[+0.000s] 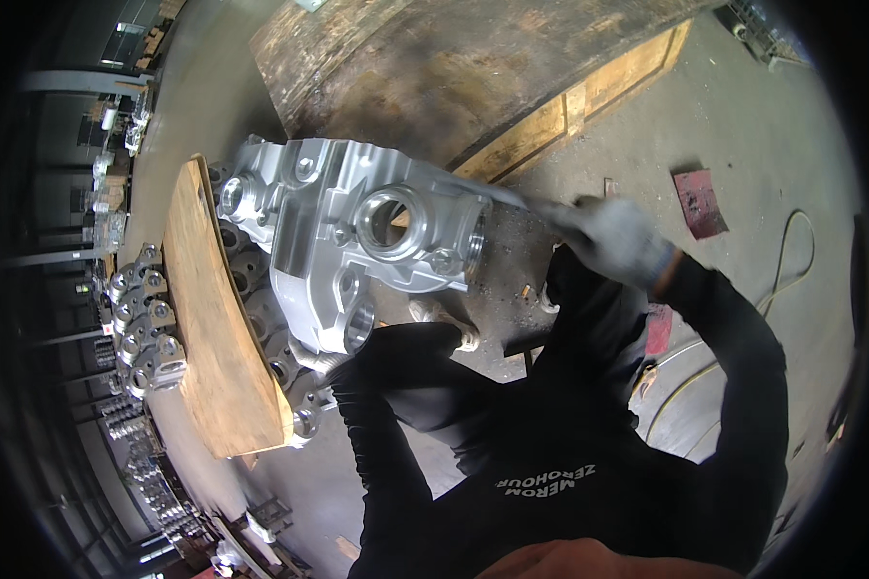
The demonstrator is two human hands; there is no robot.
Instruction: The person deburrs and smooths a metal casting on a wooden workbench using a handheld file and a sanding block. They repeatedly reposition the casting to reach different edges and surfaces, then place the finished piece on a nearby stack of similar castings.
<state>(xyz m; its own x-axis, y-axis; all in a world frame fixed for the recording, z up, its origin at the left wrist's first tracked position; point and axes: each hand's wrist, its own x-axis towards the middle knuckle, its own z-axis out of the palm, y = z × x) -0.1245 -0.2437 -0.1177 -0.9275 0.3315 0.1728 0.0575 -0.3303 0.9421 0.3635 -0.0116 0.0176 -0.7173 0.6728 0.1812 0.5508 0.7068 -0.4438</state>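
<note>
A large silver metal casting (304, 222), with round machined bores, stands tilted in front of me. My right hand (620, 239), in a grey glove, is closed round a long thin metal tool that looks like a file (500, 192). The tool is smeared by motion, and its far end lies along the casting's upper right edge. My left hand (311, 358), gloved too, grips the casting low at its near left end, beside a round bore. Most of its fingers are hidden by the casting.
A wooden board (217, 318) stands at the left, with more metal castings (145, 328) beyond it. A large stained wooden crate or platform (434, 82) lies ahead. At the right are a red scrap (700, 203) and a hose (777, 275) on the floor.
</note>
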